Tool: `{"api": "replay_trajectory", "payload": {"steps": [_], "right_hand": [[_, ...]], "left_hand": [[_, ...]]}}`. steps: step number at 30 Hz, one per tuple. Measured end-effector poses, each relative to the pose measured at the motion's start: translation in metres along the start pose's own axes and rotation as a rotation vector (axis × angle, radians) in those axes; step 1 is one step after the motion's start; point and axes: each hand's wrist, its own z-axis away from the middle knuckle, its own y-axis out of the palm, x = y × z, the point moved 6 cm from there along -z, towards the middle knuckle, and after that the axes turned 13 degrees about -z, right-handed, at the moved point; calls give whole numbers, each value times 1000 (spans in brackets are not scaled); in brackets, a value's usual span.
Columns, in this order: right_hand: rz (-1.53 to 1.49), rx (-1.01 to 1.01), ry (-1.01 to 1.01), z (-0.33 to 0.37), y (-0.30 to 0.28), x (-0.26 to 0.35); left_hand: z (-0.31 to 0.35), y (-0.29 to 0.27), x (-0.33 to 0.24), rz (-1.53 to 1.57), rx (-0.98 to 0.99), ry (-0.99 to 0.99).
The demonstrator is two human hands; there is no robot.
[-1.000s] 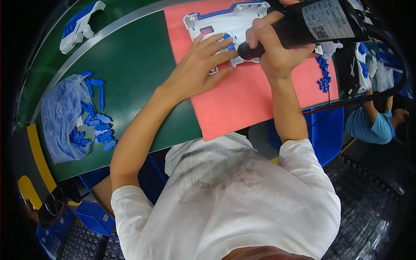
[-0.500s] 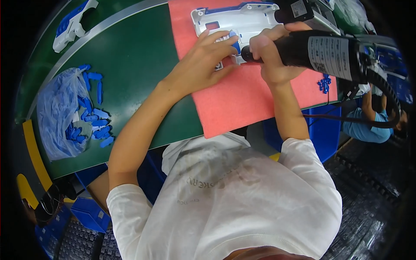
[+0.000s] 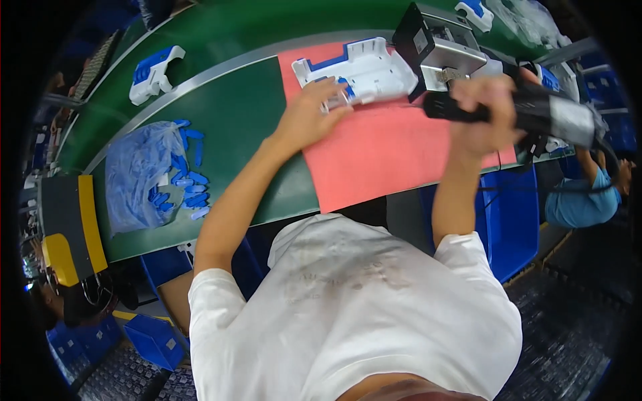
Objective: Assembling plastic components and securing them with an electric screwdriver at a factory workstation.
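Observation:
On the pink mat [image 3: 388,150] lies a white plastic housing [image 3: 384,73] with blue edging, its hollow side up. My left hand [image 3: 307,117] holds its near left end, fingers curled over a small white part with a blue piece [image 3: 346,87]. My right hand [image 3: 485,110], smeared by motion, is wrapped round a black electric screwdriver [image 3: 558,119]. The screwdriver lies almost level, tip pointing left, to the right of the housing and apart from it. Just beyond the tip stands a black and silver box-shaped device [image 3: 435,53].
A clear bag [image 3: 137,180] and several loose blue plastic pieces [image 3: 194,190] lie on the green table at left. Another white and blue housing [image 3: 154,73] sits beyond the metal rail. Blue bins [image 3: 511,224] stand below the table edge. At right is another person [image 3: 585,197].
My right hand has drawn the screwdriver away from the housing toward the right. My left hand stays on the housing's left end. The view has shifted, showing more of the far side.

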Motion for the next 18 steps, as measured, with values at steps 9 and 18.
{"api": "replay_trajectory", "payload": {"steps": [9,18], "right_hand": [[190,-15,284,34,-55,20],[700,-122,228,55,-75,9]], "left_hand": [[-84,-90,67,454,-46,-388],[-132,-65,219,-643,-369,-141]]}}
